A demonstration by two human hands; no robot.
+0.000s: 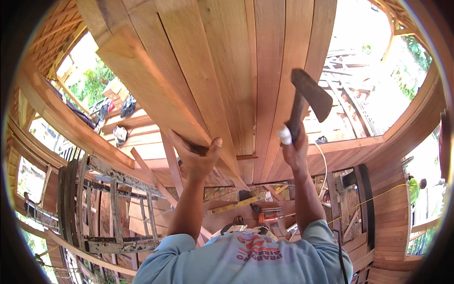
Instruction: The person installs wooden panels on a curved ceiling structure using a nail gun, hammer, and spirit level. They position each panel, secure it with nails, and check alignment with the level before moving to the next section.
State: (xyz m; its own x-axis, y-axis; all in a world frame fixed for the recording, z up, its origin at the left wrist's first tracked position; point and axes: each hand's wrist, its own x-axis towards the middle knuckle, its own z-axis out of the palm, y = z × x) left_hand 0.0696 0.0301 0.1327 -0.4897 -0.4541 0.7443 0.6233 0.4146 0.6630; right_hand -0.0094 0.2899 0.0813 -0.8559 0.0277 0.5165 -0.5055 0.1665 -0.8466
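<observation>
My left hand [199, 157] is closed round the edge of a long loose wooden plank [156, 97], thumb up; part of the fingers is hidden behind the wood. The plank slants from upper left toward the middle, in front of a wall of fitted boards [213, 52]. My right hand [297, 150] grips the dark handle of a hatchet [313, 96], held up before the boards at the right. The hatchet's broad dark head points up and to the right. Something white [285, 135], perhaps a wrapping, covers the thumb of this hand.
A worn wooden ladder-like frame [116, 206] stands at the lower left. Below lie a yellow spirit level [232, 205] and an orange tool [268, 217]. A white cord [324, 163] hangs by my right arm. Another person in green [415, 189] is at the far right.
</observation>
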